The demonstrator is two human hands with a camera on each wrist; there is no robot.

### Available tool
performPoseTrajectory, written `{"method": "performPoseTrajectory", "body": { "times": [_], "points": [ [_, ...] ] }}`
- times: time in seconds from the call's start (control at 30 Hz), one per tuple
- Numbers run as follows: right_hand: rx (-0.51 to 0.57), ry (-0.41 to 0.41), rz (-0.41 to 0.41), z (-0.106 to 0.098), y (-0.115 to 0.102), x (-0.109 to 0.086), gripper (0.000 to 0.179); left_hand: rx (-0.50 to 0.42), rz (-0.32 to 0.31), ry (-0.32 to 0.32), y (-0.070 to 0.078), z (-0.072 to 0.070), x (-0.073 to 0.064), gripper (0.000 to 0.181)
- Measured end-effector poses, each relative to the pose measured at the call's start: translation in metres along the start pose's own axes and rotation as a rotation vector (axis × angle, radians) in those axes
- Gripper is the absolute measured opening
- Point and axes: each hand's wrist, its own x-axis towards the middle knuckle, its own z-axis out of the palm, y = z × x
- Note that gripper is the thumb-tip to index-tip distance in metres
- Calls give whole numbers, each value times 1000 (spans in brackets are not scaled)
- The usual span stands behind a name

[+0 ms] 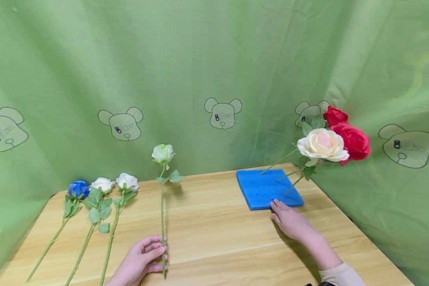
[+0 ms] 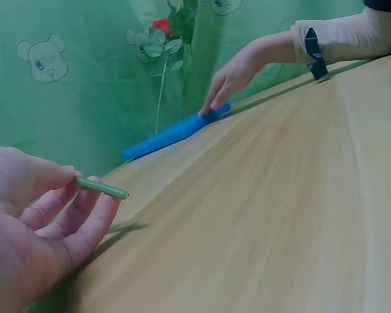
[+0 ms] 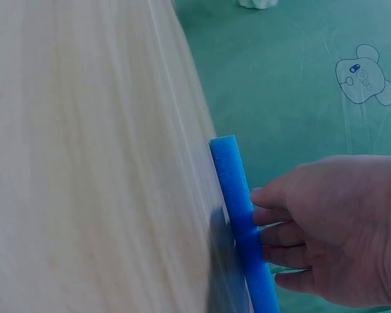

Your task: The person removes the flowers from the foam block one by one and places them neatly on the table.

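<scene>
In the head view my left hand [image 1: 143, 258] pinches the lower stem of an artificial rose with a pale green-white bloom [image 1: 163, 153], bloom pointing away from me. The left wrist view shows the cut stem end [image 2: 104, 188] between thumb and fingers. My right hand [image 1: 292, 222] rests its fingertips on the near edge of a blue foam block [image 1: 254, 190], fingers fairly straight. Three roses stand tilted in the foam, leaning right: a cream rose [image 1: 321, 145] with a pink centre, a large red rose [image 1: 354, 143] and a smaller red rose [image 1: 335, 116].
On the wooden table's [image 1: 207, 238] left side lie a blue rose [image 1: 78, 190], a white rose [image 1: 102, 184] and another white rose [image 1: 127, 181], stems toward me. Green curtain [image 1: 186, 71] with bear prints hangs behind the table and at both sides. Small holes mark the foam.
</scene>
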Motion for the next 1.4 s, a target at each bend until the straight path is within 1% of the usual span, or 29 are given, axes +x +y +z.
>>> {"method": "performPoseTrajectory", "body": {
  "times": [0.1,0.23,0.4,0.5,0.7,0.9,0.97,1.03,1.1,1.17,1.3,1.4],
  "points": [
    [-4,2,1,0,0,0,45,-27,-23,-18,-1,-5,-5,42],
    [0,13,5,2,1,-1,46,-47,-27,-42,-2,-10,-12,42],
    [0,43,-13,5,4,0,45,-99,-50,-76,-4,-14,-20,34],
    [0,47,-18,6,4,1,44,-125,-67,-71,-5,-16,-24,29],
    [-18,37,-18,4,3,1,45,-128,-82,-53,-6,-20,-29,26],
    [-13,26,-10,3,2,0,45,-165,-104,-72,-3,-26,-30,21],
    [-8,25,-5,4,2,0,45,-168,-111,-78,-2,-28,-30,22],
    [-12,29,-6,4,2,0,45,-153,-122,-86,0,-32,-31,24],
    [-12,31,-4,4,2,0,45,-133,-130,-105,2,-35,-31,27],
    [-11,30,-3,4,2,0,46,-121,-134,-138,4,-39,-32,29],
    [-12,27,-3,4,2,0,46,-138,-137,-216,7,-46,-34,31],
    [-21,28,-10,5,2,1,46,-149,-141,-232,8,-51,-36,33]
  ]
}}
